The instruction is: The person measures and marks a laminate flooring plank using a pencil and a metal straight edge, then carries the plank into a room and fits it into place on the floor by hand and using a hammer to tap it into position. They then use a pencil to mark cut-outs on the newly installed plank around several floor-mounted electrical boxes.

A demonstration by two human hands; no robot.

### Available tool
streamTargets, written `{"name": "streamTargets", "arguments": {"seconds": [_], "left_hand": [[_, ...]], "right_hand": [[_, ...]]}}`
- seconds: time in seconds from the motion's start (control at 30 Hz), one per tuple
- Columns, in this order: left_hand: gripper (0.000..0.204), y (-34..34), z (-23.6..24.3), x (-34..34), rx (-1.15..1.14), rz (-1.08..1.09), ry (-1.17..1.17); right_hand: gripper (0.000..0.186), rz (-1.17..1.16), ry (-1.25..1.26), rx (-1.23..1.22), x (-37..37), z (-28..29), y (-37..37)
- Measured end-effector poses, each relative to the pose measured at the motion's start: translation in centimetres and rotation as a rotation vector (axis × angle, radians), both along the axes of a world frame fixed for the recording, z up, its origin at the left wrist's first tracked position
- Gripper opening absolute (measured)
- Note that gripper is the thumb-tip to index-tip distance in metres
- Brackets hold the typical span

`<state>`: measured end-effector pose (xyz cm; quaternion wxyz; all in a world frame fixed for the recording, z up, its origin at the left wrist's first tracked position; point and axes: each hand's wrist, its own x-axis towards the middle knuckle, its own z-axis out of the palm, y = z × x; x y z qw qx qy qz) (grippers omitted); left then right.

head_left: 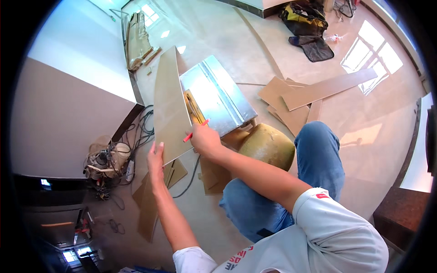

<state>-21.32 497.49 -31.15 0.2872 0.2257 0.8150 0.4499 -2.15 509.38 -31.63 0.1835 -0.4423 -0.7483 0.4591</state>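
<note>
My left hand (156, 159) grips the near end of a long tan board (169, 100), which is tilted up along the left side of a silver-topped table saw (221, 93). A red pencil (188, 137) is held in my closed right hand (205, 140), close to the board's right edge. Just beyond that hand, a yellow slotted insert (195, 107) shows in the saw top, partly covered by the board. Below the saw's near edge stands a rounded yellowish container (268, 145), in front of my knees.
Cut board pieces (291, 102) lie on the floor at the right, and more offcuts (148, 204) lie below my left hand. A dusty machine (107, 161) with tangled black cables (144, 125) sits at the left. A black and yellow tool bag (304, 18) rests at the back.
</note>
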Motion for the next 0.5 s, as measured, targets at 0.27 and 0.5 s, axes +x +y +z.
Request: {"name": "streamTargets", "arguments": {"seconds": [0.27, 0.5], "left_hand": [[0.066, 0.8, -2.0, 3.0, 0.072, -0.035, -0.043], [0.080, 0.5, -4.4, 2.7, 0.123, -0.020, 0.061]], "right_hand": [[0.018, -0.013, -0.028, -0.016, 2.1, -2.8, 1.2], [0.016, 0.002, 0.054, 0.076, 2.4, -5.2, 1.0]]}}
